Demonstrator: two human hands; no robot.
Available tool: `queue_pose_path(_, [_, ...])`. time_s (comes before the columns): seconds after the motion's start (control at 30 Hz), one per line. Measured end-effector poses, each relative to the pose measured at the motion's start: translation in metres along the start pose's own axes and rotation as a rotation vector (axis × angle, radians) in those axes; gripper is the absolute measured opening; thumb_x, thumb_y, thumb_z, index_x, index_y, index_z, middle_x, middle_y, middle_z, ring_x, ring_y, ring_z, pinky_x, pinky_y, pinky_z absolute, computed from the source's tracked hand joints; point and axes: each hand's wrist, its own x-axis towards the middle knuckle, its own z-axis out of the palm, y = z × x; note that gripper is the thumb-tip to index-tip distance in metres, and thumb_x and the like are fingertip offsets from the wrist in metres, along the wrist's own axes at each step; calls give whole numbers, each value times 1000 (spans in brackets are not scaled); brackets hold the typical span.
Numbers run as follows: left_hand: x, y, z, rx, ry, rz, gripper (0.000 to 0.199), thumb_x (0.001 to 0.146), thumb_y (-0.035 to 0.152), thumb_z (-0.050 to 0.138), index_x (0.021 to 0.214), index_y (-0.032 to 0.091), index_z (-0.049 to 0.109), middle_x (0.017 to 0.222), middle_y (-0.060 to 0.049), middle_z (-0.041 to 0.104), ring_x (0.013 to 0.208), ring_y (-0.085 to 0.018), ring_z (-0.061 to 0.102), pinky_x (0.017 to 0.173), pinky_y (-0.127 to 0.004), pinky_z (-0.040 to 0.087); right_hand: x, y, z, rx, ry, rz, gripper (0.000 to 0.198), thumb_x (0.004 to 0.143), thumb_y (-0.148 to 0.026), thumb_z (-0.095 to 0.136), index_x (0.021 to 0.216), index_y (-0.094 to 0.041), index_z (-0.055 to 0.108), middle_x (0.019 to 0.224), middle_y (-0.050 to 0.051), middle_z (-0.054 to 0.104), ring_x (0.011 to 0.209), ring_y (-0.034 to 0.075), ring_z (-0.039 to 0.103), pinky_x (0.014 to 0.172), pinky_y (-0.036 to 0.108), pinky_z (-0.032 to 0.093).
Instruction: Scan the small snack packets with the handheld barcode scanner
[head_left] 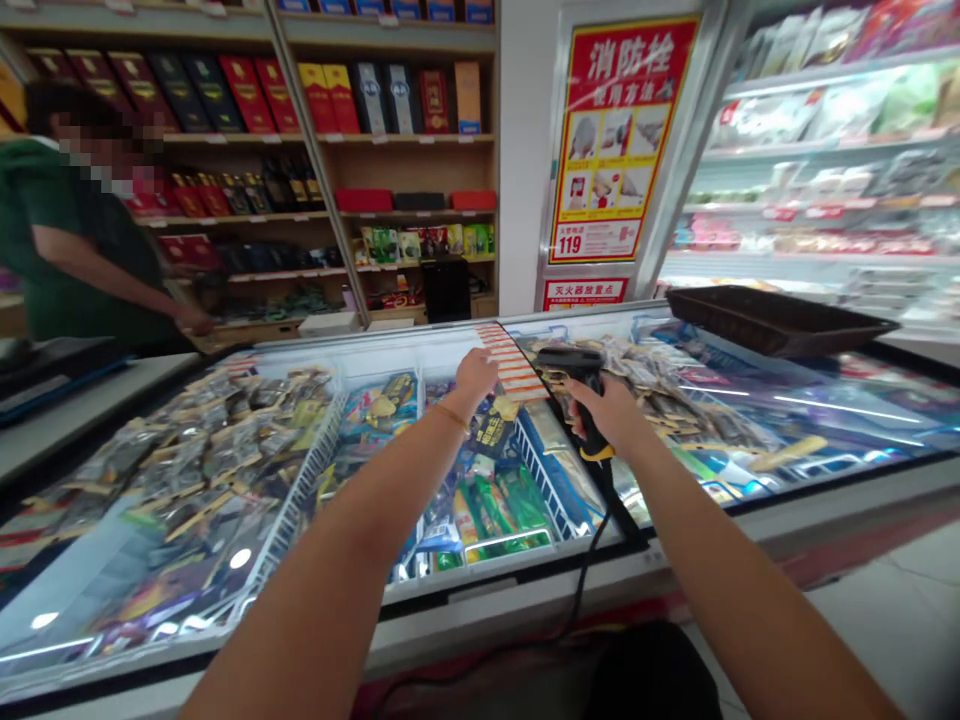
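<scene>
My right hand (606,412) is wrapped round the handle of a black barcode scanner (574,358) with a yellow base. The scanner's head points left over the freezer glass, and its black cable (589,570) hangs down the front. Just left of the scanner lies a white sheet of labels (517,365) with orange stripes, on top of the glass. My left hand (476,373) is at the sheet's left edge with its fingers curled in; the fingertips are partly hidden. Under the glass are packaged ice pops (510,500) in a white wire basket (544,478).
A dark brown tray (780,318) rests on the freezer's right side. Many wrapped bars (217,450) fill the left section under glass. A person in a green top (75,240) stands at the far left by shelves of boxes. A lit display fridge (825,180) is at right.
</scene>
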Motion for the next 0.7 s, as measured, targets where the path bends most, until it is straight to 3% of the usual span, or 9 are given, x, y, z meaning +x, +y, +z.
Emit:
queue_pose_path(0.23, [-10,-47,-178,537,115,-32,34,64,23,76,96,18,67,111,-20,71,117,-37,64,101,-41,46,2,-8,87,21,-157,-49,34,81,-45,74,81,-21,50,55,-4,57,37,11,53,35,23,42])
queue_pose_path(0.37, [-25,-60,-278,965,86,-53,39,72,29,69,108,15,66,117,-23,69,120,-40,62,102,-45,46,5,13,113,38,-164,-101,37,80,-52,72,84,-20,52,58,-4,58,39,12,55,36,23,43])
queue_pose_path(0.43, [-37,-63,-319,1118,145,-106,46,75,31,67,118,13,64,123,-26,66,121,-42,60,101,-49,46,6,24,118,43,-164,-92,40,79,-54,73,85,-20,52,58,-4,58,39,11,55,37,22,43])
queue_pose_path(0.57, [-60,-70,-367,1311,304,-254,58,76,45,69,123,10,64,133,-31,59,130,-49,49,105,-59,38,3,35,118,10,-195,-45,38,78,-51,74,87,-20,53,58,-5,58,38,11,54,37,23,43])
queue_pose_path(0.7, [-73,-78,-375,1181,326,-286,58,73,58,69,109,13,72,129,-29,62,137,-55,39,109,-69,25,-3,38,115,-63,-199,-60,34,81,-47,73,87,-19,54,57,-5,57,38,11,53,37,23,43])
